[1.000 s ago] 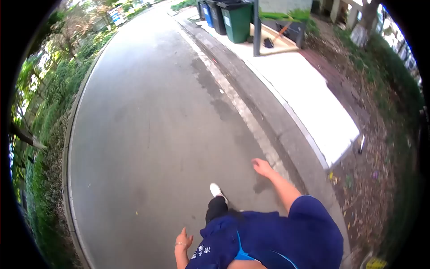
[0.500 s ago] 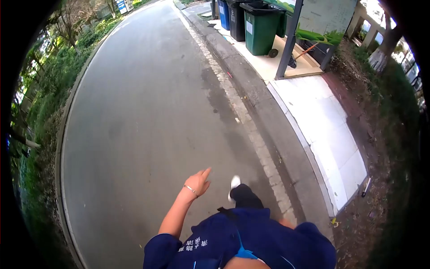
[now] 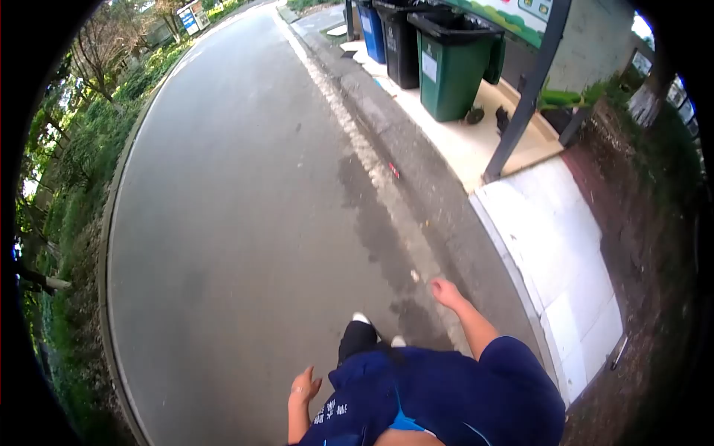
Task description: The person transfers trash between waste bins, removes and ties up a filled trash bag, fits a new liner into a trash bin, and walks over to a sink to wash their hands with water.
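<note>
My left hand (image 3: 303, 386) hangs low at my side over the grey road (image 3: 223, 223). It wears a bracelet, the thumb stands off from the fingers, and nothing is in it. Swung forward over the pale kerb strip is my right hand (image 3: 446, 293), its fingers curled in with nothing seen in them. A small whitish scrap (image 3: 415, 276) lies on the ground close to it. Farther up the strip there is a small red piece of litter (image 3: 393, 170). Both hands are apart from any object. My shoe (image 3: 361, 318) is in mid-stride below.
Ahead on the right, a green bin (image 3: 450, 74), a black bin (image 3: 399, 48) and a blue bin (image 3: 370, 30) stand on a tiled platform under a shelter post (image 3: 528, 97). White paving (image 3: 565, 260) runs along the right. Bushes (image 3: 89, 156) line the left kerb.
I have walked forward, so the bins and litter are nearer. My left hand has swung back and down; my right hand has swung forward into full view.
</note>
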Motion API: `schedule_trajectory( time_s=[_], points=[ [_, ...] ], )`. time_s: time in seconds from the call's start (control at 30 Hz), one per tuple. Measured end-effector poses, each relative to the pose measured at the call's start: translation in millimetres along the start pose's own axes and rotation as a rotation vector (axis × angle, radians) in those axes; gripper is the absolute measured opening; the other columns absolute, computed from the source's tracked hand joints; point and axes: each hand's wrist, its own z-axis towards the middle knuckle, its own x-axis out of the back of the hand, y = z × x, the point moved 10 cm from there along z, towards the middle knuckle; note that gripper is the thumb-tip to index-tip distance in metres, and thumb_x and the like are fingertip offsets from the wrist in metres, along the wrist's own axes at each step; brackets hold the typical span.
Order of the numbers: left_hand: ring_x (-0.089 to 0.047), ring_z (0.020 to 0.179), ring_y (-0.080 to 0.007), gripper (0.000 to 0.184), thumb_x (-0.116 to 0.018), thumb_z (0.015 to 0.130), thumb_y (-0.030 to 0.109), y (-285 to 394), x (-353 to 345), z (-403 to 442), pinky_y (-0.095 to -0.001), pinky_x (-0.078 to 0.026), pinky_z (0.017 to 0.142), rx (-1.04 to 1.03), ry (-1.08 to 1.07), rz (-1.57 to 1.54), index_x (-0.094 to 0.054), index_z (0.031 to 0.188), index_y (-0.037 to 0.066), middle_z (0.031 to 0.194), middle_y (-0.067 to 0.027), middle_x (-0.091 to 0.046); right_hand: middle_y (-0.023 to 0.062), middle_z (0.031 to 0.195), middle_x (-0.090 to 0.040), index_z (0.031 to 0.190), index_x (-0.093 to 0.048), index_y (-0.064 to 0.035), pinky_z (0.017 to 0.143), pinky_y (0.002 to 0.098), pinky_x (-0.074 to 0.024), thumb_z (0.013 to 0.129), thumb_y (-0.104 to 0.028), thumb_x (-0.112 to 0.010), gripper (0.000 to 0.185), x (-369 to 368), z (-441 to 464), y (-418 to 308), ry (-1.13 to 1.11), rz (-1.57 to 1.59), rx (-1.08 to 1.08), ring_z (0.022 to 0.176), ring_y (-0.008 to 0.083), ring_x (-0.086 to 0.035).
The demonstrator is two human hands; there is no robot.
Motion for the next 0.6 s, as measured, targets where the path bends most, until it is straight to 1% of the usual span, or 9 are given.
schedule_trajectory(
  time_s=[0.03, 0.13, 0.17, 0.3, 0.37, 0.4, 0.43, 0.5, 0.6],
  points=[
    [-0.049, 0.091, -0.0335, 0.052, -0.054, 0.070, 0.029, -20, -2, 18, -0.0384, -0.040, 0.078, 0.081, 0.012, 0.002, -0.038, 0.113, 0.005, 0.098, -0.0199, -0.051, 0.0156, 0.079, -0.056, 0.086, -0.054, -0.0047, 0.064, 0.0332, -0.0433, 0.075, -0.017, -0.045, 0.019, 21, 47, -27, 0.055, 0.043, 0.051, 0.074, 0.0275, -0.056],
    [-0.042, 0.103, -0.0322, 0.060, -0.055, 0.067, 0.039, -34, -8, 94, -0.0378, -0.036, 0.086, 0.233, -0.312, 0.154, -0.039, 0.114, 0.005, 0.109, -0.0194, -0.046, 0.0133, 0.078, -0.057, 0.088, -0.054, -0.0058, 0.065, 0.0313, -0.0436, 0.074, -0.015, -0.047, 0.018, 38, 176, -38, 0.176, 0.124, 0.105, 0.073, 0.0229, -0.056],
    [-0.039, 0.107, -0.0314, 0.061, -0.054, 0.068, 0.041, -2, 26, 110, -0.0384, -0.035, 0.087, 0.257, -0.389, 0.135, -0.038, 0.116, 0.006, 0.114, -0.0184, -0.042, 0.0133, 0.078, -0.057, 0.088, -0.054, -0.0058, 0.065, 0.0313, -0.0436, 0.074, -0.015, -0.047, 0.018, 36, 205, -37, 0.188, 0.129, 0.107, 0.073, 0.0229, -0.056],
    [-0.043, 0.102, -0.0308, 0.057, -0.053, 0.070, 0.040, 72, 141, 264, -0.0381, -0.038, 0.084, 0.052, -0.246, 0.365, -0.039, 0.113, 0.007, 0.109, -0.0192, -0.045, 0.0130, 0.081, -0.057, 0.086, -0.054, -0.0064, 0.068, 0.0321, -0.0430, 0.073, -0.014, -0.044, 0.018, -4, 255, 34, 0.053, -0.075, -0.166, 0.075, 0.0244, -0.056],
    [-0.049, 0.092, -0.0318, 0.046, -0.054, 0.070, 0.032, 159, 239, 314, -0.0374, -0.042, 0.076, -0.119, -0.071, 0.353, -0.042, 0.106, 0.005, 0.102, -0.0190, -0.048, 0.0136, 0.075, -0.058, 0.075, -0.056, -0.0061, 0.061, 0.0360, -0.0424, 0.067, -0.024, -0.049, 0.021, -49, 237, 75, -0.359, -0.281, -0.214, 0.069, 0.0275, -0.055],
    [-0.050, 0.090, -0.0319, 0.045, -0.053, 0.070, 0.028, 203, 282, 337, -0.0374, -0.043, 0.074, -0.240, 0.004, 0.371, -0.041, 0.107, 0.005, 0.102, -0.0184, -0.048, 0.0145, 0.068, -0.057, 0.068, -0.056, -0.0060, 0.057, 0.0377, -0.0417, 0.066, -0.024, -0.049, 0.019, -61, 225, 87, -0.435, -0.297, -0.215, 0.065, 0.0280, -0.055],
    [-0.050, 0.088, -0.0335, 0.045, -0.051, 0.072, 0.026, 244, 322, 359, -0.0384, -0.042, 0.074, -0.357, 0.089, 0.325, -0.039, 0.110, 0.005, 0.101, -0.0197, -0.049, 0.0142, 0.065, -0.056, 0.065, -0.057, -0.0053, 0.055, 0.0383, -0.0413, 0.065, -0.024, -0.051, 0.020, -77, 206, 115, -0.541, -0.245, -0.373, 0.061, 0.0281, -0.055],
    [-0.051, 0.086, -0.0319, 0.043, -0.052, 0.072, 0.021, 314, 387, 408, -0.0372, -0.043, 0.071, -0.565, 0.211, 0.253, -0.039, 0.110, 0.005, 0.101, -0.0174, -0.049, 0.0164, 0.088, -0.056, 0.083, -0.059, -0.0049, 0.070, 0.0400, -0.0420, 0.071, -0.030, -0.046, 0.030, -115, 192, 146, -0.654, -0.420, -0.247, 0.079, 0.0341, -0.053],
    [-0.051, 0.085, -0.0322, 0.043, -0.052, 0.072, 0.019, 375, 444, 490, -0.0377, -0.044, 0.070, -0.621, 0.308, 0.334, -0.039, 0.110, 0.005, 0.097, -0.0184, -0.050, 0.0168, 0.086, -0.056, 0.082, -0.059, -0.0050, 0.069, 0.0402, -0.0419, 0.071, -0.028, -0.047, 0.028, -121, 201, 158, -0.813, -0.338, -0.430, 0.079, 0.0341, -0.053]
  ],
)
